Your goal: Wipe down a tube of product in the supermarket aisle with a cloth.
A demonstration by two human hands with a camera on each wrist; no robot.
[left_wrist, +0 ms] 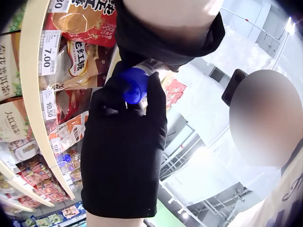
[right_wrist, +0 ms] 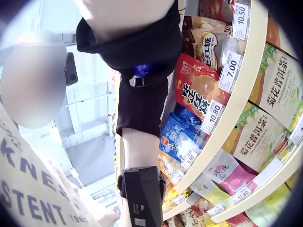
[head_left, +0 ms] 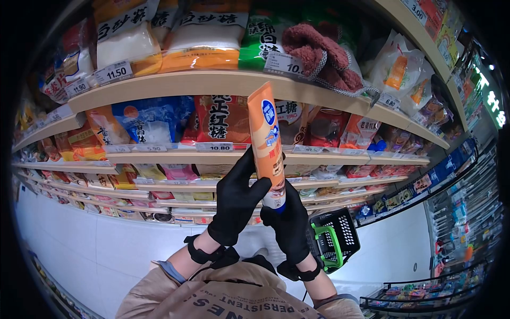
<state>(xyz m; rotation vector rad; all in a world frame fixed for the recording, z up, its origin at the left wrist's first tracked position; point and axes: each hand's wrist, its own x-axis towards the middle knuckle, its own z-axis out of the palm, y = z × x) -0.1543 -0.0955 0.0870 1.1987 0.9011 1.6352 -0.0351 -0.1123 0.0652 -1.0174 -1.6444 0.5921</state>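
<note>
An orange squeeze tube (head_left: 267,141) with a blue cap stands nearly upright in front of the shelves, flat end up and printed side toward me. My left hand (head_left: 236,199), in a black glove, grips its lower part with the thumb across the front. Lower down, my black-gloved right hand (head_left: 289,228) holds the tube round its capped end. From the left wrist, the blue cap (left_wrist: 136,86) shows between the thumb and fingers of the right hand. Most of the cap is hidden by the gloves in the right wrist view.
Shelves hold bagged sugar (head_left: 210,32) and other packets above price tags. A dusky red cloth (head_left: 332,56) hangs over the upper shelf's edge. On the floor at right stands a black basket (head_left: 348,234) with a green handle. Racks of goods line the right side.
</note>
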